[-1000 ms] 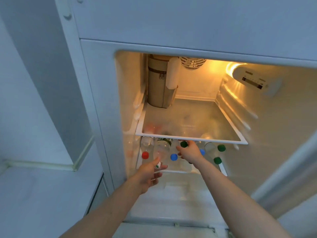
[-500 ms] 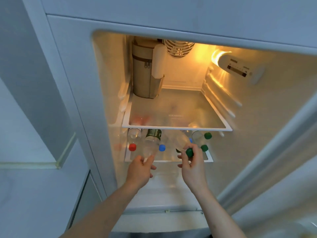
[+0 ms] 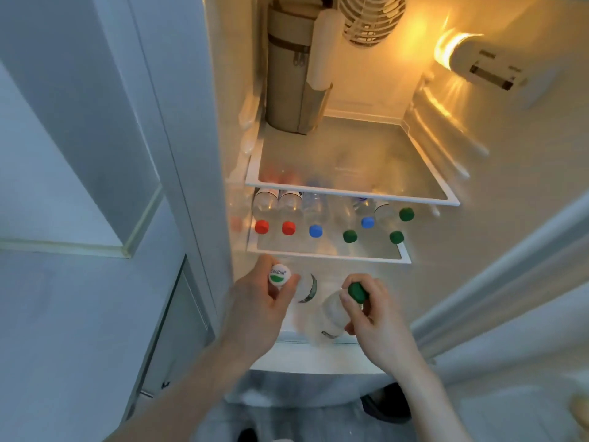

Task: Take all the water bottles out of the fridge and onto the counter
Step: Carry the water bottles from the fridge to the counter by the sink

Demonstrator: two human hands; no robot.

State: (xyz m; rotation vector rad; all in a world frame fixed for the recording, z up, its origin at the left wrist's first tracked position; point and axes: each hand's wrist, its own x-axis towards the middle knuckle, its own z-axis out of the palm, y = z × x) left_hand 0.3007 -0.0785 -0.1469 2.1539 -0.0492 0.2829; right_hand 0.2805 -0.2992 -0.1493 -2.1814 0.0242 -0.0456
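The fridge [image 3: 526, 193] stands open with its light on. A tall tan bag [image 3: 288, 74] stands at the back of the top shelf [image 3: 350, 189]. On the lower shelf [image 3: 328, 255] seven water bottles [image 3: 314, 215] lie in a row, caps facing out: two red, two blue, three green. In front of that shelf, the left hand [image 3: 258, 311] has its fingers curled round a white-capped bottle [image 3: 279, 277]. Beside it, the right hand [image 3: 379, 327] pinches a green-capped bottle [image 3: 334, 314] at its neck.

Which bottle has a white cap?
The bottle in the left hand, white printed cap. The right hand holds a green-capped one; shelf bottles' caps are red, blue or green.
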